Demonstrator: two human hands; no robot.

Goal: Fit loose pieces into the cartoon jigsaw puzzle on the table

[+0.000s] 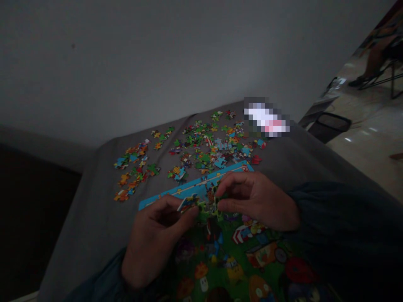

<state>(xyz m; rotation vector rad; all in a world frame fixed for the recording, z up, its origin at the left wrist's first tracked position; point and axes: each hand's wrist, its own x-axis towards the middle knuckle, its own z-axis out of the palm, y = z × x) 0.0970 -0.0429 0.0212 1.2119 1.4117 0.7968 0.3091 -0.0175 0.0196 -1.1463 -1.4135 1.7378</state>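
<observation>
My left hand (pixel 157 239) pinches a small cluster of jigsaw puzzle pieces (pixel 189 203) between thumb and fingers, tilted above the board. Opposite it, my right hand (pixel 258 199) has its thumb and fingers closed on a jigsaw puzzle piece (pixel 215 200), held edge-on close to the left hand's pieces. I cannot tell whether the two touch. Below both hands lies a puzzle board (pixel 176 193) with a blue border and a green cartoon picture; the hands hide part of it and its near end is dark.
Many loose puzzle pieces (pixel 204 140) lie scattered on the grey cloth-covered table (pixel 94 184) beyond the board. A blurred-out bright item (pixel 266 119) sits at the far right corner. A pale wall (pixel 157 63) rises behind. At the right are a chair (pixel 333 123) and a seated person's leg (pixel 374 56).
</observation>
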